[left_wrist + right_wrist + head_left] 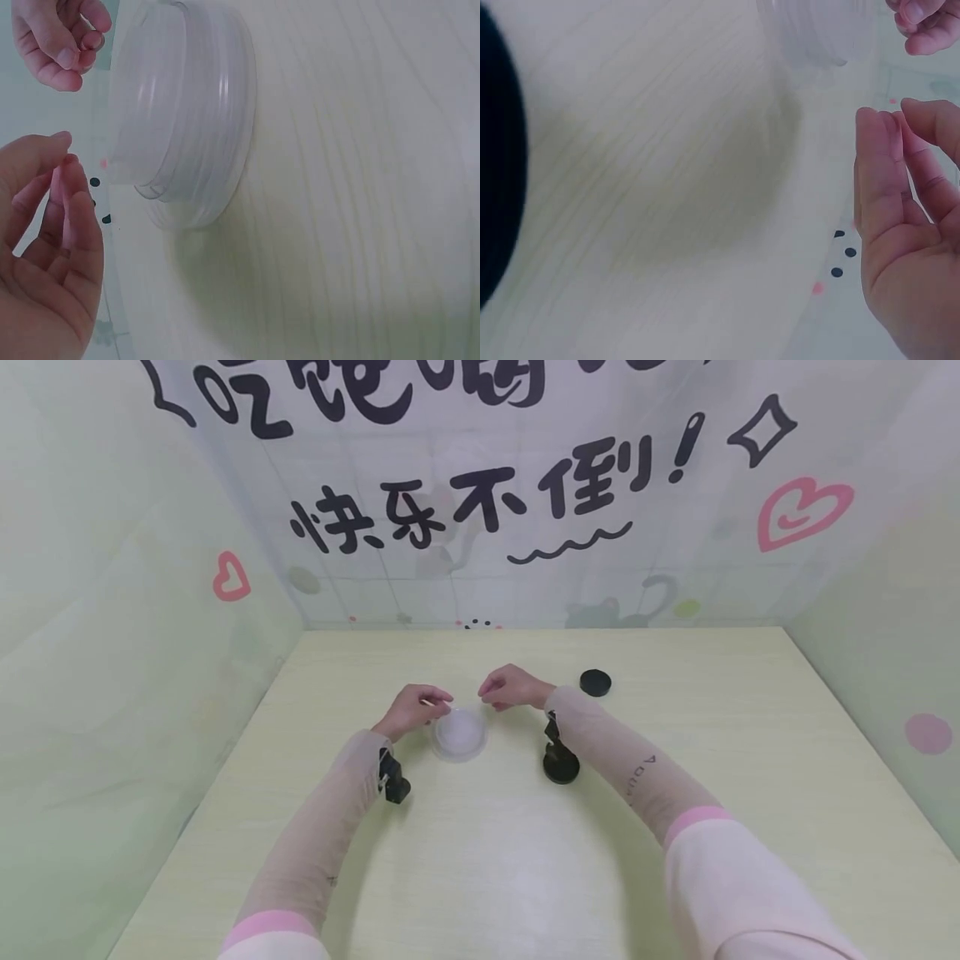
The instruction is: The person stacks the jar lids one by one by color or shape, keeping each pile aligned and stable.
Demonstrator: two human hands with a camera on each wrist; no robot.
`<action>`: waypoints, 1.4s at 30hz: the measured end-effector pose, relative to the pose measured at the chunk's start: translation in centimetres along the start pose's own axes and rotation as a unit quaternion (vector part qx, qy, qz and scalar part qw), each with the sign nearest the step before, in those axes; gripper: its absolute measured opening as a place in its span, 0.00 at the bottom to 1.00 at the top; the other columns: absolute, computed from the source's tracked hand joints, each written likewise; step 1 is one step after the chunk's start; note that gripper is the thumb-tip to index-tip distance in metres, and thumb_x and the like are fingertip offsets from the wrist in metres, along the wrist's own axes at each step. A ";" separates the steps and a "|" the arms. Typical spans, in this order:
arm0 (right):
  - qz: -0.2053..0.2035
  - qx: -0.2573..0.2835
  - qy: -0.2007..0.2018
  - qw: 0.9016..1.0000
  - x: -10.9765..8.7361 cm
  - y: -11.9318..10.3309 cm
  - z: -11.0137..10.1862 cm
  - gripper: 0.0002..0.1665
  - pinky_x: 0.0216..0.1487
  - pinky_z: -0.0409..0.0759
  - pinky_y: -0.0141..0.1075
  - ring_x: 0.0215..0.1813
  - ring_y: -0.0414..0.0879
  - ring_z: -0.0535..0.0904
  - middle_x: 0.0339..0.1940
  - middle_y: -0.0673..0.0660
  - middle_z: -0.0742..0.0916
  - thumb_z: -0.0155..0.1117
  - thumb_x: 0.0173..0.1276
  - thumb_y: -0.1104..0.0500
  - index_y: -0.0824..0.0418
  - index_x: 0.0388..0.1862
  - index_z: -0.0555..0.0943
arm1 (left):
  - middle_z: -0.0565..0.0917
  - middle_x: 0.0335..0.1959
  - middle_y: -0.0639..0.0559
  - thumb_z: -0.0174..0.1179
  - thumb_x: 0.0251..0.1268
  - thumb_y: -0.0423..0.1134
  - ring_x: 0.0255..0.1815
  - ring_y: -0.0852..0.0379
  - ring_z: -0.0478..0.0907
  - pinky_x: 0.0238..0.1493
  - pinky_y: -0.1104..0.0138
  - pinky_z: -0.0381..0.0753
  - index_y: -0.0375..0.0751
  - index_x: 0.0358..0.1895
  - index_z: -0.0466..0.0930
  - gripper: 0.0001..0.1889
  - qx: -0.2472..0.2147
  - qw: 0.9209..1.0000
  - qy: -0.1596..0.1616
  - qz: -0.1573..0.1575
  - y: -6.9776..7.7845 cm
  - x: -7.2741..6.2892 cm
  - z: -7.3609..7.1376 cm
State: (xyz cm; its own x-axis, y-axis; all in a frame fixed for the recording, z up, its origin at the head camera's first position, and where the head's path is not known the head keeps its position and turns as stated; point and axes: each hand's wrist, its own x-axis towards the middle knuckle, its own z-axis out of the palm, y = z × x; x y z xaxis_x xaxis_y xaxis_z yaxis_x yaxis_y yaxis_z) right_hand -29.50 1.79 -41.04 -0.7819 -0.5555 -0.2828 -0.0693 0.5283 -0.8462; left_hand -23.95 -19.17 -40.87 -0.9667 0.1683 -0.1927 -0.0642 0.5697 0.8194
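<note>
A clear round plastic container (460,737) with stepped walls sits on the table. My left hand (416,706) hovers by its far left rim, thumb tip and forefinger brought together in a pinch. In the left wrist view the left hand (52,247) is beside the container (184,112), its other fingers curled loosely. Across the far right side, my right hand (513,687) faces it, also with thumb and forefinger tips meeting. The right wrist view shows those fingertips (877,124) up close. I cannot tell whether anything thin and clear lies in either pinch.
A black round disc (596,682) lies beyond my right forearm. Another black disc (561,767) is beneath the right wrist mount. A black camera mount (393,781) hangs off my left wrist. Printed cloth walls (450,593) stand behind and beside the table (480,877).
</note>
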 end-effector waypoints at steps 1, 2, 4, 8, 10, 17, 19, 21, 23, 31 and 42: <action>0.002 0.002 0.002 1.000 -0.1 0.2 -0.2 0.13 0.38 0.79 0.33 0.33 0.45 0.76 0.37 0.61 0.81 0.58 0.61 0.64 0.69 0.44 0.76 | 0.79 0.37 0.45 0.58 0.56 0.35 0.35 0.54 0.74 0.33 0.67 0.77 0.34 0.46 0.77 0.14 -0.002 1.000 0.001 0.001 0.1 0.1 0.1; 0.003 0.003 0.003 1.000 -0.2 0.4 -0.3 0.14 0.38 0.79 0.34 0.32 0.45 0.76 0.36 0.61 0.81 0.58 0.61 0.64 0.69 0.45 0.76 | 0.79 0.38 0.44 0.58 0.56 0.34 0.36 0.54 0.74 0.33 0.67 0.77 0.35 0.46 0.77 0.14 -0.003 1.000 0.002 0.002 0.3 0.1 0.3; 0.006 0.005 0.004 1.000 -0.5 0.9 -0.7 0.14 0.38 0.79 0.34 0.33 0.45 0.75 0.35 0.61 0.80 0.57 0.62 0.63 0.69 0.45 0.75 | 0.79 0.38 0.44 0.58 0.56 0.34 0.37 0.53 0.74 0.34 0.67 0.77 0.35 0.47 0.77 0.14 -0.005 1.000 0.002 0.005 0.5 0.3 0.6; 0.014 0.003 0.008 1.000 -1.1 1.6 -1.3 0.15 0.38 0.79 0.35 0.34 0.46 0.75 0.37 0.59 0.80 0.56 0.63 0.62 0.69 0.46 0.75 | 0.79 0.38 0.44 0.59 0.56 0.34 0.37 0.53 0.75 0.35 0.68 0.77 0.35 0.47 0.77 0.15 -0.003 1.000 -0.001 0.012 1.2 0.7 1.4; 0.015 0.004 0.013 1.000 -1.4 1.9 -1.7 0.15 0.38 0.79 0.35 0.35 0.47 0.75 0.38 0.59 0.80 0.56 0.63 0.62 0.69 0.47 0.75 | 0.79 0.38 0.44 0.59 0.56 0.34 0.38 0.53 0.75 0.36 0.67 0.77 0.35 0.47 0.77 0.15 -0.001 1.000 -0.004 0.016 1.7 1.0 1.8; 0.014 0.013 0.031 0.999 -2.9 3.5 -3.3 0.16 0.37 0.79 0.36 0.33 0.47 0.75 0.36 0.62 0.80 0.55 0.64 0.62 0.71 0.47 0.75 | 0.79 0.35 0.46 0.59 0.55 0.32 0.37 0.53 0.76 0.41 0.66 0.76 0.32 0.46 0.77 0.15 0.014 0.998 -0.022 0.053 3.4 1.9 3.4; 0.014 0.014 0.033 0.999 -3.5 4.0 -3.9 0.17 0.37 0.79 0.36 0.34 0.47 0.75 0.37 0.63 0.79 0.54 0.64 0.62 0.71 0.48 0.74 | 0.80 0.34 0.46 0.59 0.54 0.32 0.37 0.52 0.77 0.41 0.66 0.76 0.31 0.46 0.77 0.15 0.010 0.997 -0.027 0.065 3.8 2.2 3.9; 0.012 0.014 0.035 0.999 -4.1 4.4 -4.5 0.17 0.38 0.79 0.37 0.35 0.48 0.75 0.39 0.65 0.79 0.54 0.65 0.62 0.72 0.48 0.74 | 0.79 0.34 0.45 0.60 0.54 0.31 0.37 0.52 0.77 0.41 0.66 0.76 0.31 0.46 0.77 0.15 0.007 0.997 -0.029 0.073 4.3 2.4 4.3; 0.011 0.015 0.039 0.999 -4.7 4.6 -5.0 0.17 0.39 0.79 0.39 0.36 0.49 0.74 0.40 0.67 0.78 0.53 0.65 0.62 0.72 0.48 0.73 | 0.79 0.34 0.45 0.60 0.54 0.31 0.37 0.52 0.77 0.41 0.66 0.76 0.31 0.46 0.77 0.15 0.005 0.997 -0.032 0.075 4.8 2.6 4.8; 0.014 0.013 0.051 0.999 -6.3 5.7 -6.5 0.18 0.40 0.79 0.38 0.36 0.47 0.73 0.41 0.68 0.78 0.52 0.66 0.61 0.73 0.49 0.72 | 0.79 0.40 0.42 0.60 0.53 0.31 0.39 0.52 0.76 0.41 0.68 0.76 0.33 0.46 0.77 0.15 0.008 0.995 -0.053 0.080 5.9 3.7 7.0; 0.025 0.007 0.043 0.999 -7.6 6.7 -6.9 0.17 0.39 0.79 0.38 0.36 0.48 0.74 0.39 0.65 0.79 0.54 0.64 0.62 0.72 0.48 0.73 | 0.79 0.39 0.42 0.61 0.53 0.31 0.37 0.53 0.77 0.33 0.71 0.76 0.33 0.46 0.77 0.16 0.007 0.991 -0.095 0.089 6.0 4.6 9.7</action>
State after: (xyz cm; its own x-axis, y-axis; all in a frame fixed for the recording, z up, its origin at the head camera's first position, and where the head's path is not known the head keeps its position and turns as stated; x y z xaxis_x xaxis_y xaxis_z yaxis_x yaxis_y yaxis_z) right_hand -28.28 13.94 -41.43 -0.8348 -0.4713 -0.2847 -0.0216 0.5447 -0.8383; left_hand -26.34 -7.16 -42.06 -0.8985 0.4145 -0.1445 0.1082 0.5282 0.8422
